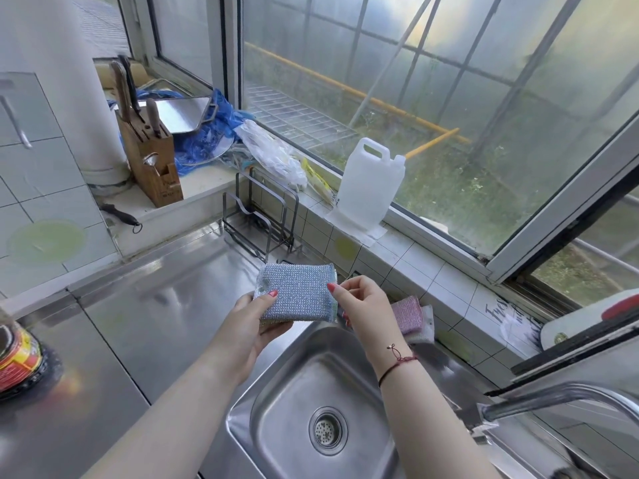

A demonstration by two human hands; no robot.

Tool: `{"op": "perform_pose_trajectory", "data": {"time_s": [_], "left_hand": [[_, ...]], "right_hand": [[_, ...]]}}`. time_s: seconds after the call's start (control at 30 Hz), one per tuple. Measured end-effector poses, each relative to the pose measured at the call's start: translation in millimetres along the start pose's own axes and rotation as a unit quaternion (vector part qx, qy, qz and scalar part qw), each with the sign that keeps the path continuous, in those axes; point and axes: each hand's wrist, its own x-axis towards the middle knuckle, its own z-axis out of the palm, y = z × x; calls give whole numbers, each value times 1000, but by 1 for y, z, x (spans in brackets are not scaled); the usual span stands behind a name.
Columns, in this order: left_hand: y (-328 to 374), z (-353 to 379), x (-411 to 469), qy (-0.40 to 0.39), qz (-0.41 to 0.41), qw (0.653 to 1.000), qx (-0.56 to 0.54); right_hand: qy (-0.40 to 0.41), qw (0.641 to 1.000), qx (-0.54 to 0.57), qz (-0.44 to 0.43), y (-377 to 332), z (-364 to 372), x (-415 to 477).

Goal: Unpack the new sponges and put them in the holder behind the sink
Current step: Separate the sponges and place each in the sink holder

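Observation:
A pack of blue-silver mesh sponges [296, 292] is held flat above the sink's far rim. My left hand [257, 323] grips it from below, thumb on top at its left edge. My right hand [359, 305] pinches the pack's right edge with thumb and forefinger. A pink sponge [408, 314] with a pale one under it lies behind the sink [276, 392] against the tiled ledge, partly hidden by my right hand. Any holder under them is not visible.
A wire rack [259, 219] stands on the steel counter at the back. A knife block [148, 160], blue plastic and bags fill the windowsill corner. A white jug [370, 188] sits on the ledge. The faucet [553, 399] reaches in from the right. A red jar [17, 357] is at the left.

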Motion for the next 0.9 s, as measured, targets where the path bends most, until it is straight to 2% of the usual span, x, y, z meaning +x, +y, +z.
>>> {"op": "perform_pose_trajectory", "data": {"time_s": [0.43, 0.9], "left_hand": [[-5, 0, 5, -18, -8, 1000, 18], [-8, 0, 10, -34, -13, 999, 28]], "right_hand": [[-27, 1000, -8, 6, 5, 12, -10], [-105, 992, 75, 13, 2, 5, -10]]}}
